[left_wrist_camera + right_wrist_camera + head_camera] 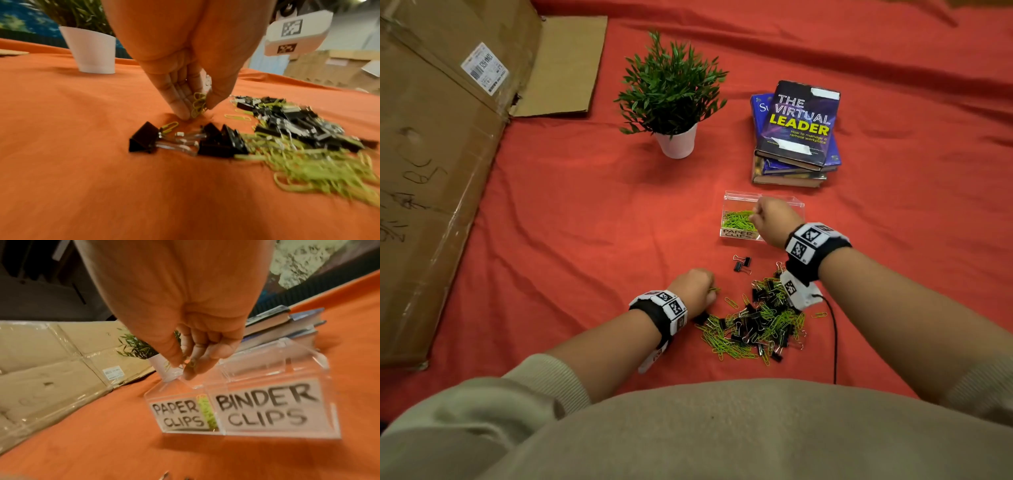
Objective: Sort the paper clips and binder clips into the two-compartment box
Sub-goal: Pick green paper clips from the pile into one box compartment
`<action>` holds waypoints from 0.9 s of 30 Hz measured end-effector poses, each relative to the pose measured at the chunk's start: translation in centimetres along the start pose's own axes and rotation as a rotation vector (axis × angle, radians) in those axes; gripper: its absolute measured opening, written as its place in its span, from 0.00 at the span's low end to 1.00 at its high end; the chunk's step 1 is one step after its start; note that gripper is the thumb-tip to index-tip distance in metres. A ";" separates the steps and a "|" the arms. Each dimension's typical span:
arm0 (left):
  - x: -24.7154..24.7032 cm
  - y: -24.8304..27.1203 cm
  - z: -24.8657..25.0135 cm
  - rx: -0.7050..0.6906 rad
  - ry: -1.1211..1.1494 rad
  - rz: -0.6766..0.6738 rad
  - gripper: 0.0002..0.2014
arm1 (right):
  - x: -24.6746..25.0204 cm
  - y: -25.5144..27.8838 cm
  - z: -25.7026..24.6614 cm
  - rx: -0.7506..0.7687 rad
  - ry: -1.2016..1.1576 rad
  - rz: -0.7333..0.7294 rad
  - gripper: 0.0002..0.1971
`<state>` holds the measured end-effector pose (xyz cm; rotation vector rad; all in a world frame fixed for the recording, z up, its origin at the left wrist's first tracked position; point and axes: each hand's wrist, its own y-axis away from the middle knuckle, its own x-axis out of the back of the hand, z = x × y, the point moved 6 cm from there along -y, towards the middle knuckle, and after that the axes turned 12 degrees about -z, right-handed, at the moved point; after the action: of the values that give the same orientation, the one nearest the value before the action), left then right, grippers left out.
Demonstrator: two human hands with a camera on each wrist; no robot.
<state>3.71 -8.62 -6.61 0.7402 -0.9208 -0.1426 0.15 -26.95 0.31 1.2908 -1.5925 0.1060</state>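
Right wrist view: my right hand [193,344] is pinching green paper clips [190,365] over the box [242,434]'s divider, risking spills into the binder side; my left hand [191,91] is gripping more.

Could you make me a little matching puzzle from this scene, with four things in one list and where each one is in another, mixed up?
Things:
1. left hand
2. right hand
3. potted plant
4. stack of books

Places:
A. beyond the clear box, to its right
B. over the clear box
C. at the left edge of the mixed clip pile, pinching green paper clips
D. beyond the box, to its left

Pairs: 1-C, 2-B, 3-D, 4-A
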 end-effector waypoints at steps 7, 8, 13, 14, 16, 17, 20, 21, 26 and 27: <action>6.7 -1.8 1.6 -0.029 0.236 0.191 0.07 | 0.0 -2.0 -0.5 -0.016 0.160 -0.004 0.13; 7.8 -2.3 2.0 -0.043 0.226 0.212 0.07 | 0.1 -1.7 -0.5 0.015 0.152 0.015 0.14; 12.0 -5.2 4.5 -0.091 0.116 0.265 0.07 | 0.7 1.8 2.0 0.050 -0.045 0.161 0.07; 12.4 -5.7 4.8 -0.094 0.082 0.256 0.07 | 0.1 2.6 2.6 0.041 -0.075 0.141 0.06; 12.5 -6.8 5.1 -0.084 0.015 0.225 0.07 | -2.1 4.4 3.5 0.023 -0.098 0.039 0.06; 12.3 -7.3 5.0 -0.077 -0.023 0.202 0.07 | -3.5 5.1 3.8 0.024 -0.082 -0.026 0.06; 11.6 -7.4 4.7 -0.069 -0.128 0.152 0.13 | -7.5 6.6 3.9 0.083 0.044 -0.145 0.07; 11.5 -7.1 4.6 -0.090 -0.138 0.176 0.14 | -8.5 6.8 3.7 0.100 0.074 -0.157 0.08; 10.2 -2.7 2.9 -0.126 0.013 0.337 0.09 | -10.7 6.5 1.7 0.120 0.156 -0.112 0.12; 9.4 -2.0 2.1 -0.103 0.033 0.315 0.07 | -11.1 6.4 1.2 0.120 0.187 -0.116 0.13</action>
<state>8.28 -15.05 -0.75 0.4934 -0.9798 0.0995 -6.77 -17.60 -5.28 1.4198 -1.3666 0.2461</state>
